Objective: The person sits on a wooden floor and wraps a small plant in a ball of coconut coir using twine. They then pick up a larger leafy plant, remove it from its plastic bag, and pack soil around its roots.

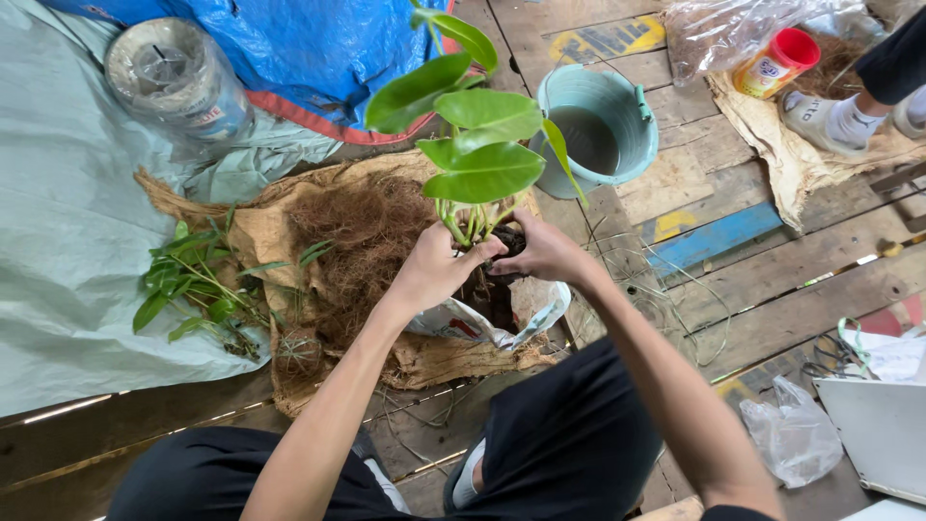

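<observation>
At the centre of the frame, the left hand and right hand close their fingers around the dark root ball at the base of a green plant, held over a white bag. A teal bucket stands just upper right.

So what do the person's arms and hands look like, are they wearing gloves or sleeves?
No gloves: both the left hand and the right hand are bare, with no rings, watch or bands visible. The forearms are uncovered too; no sleeve shows along either arm up to the picture's lower edge. Below them the person wears dark black clothing.
</observation>
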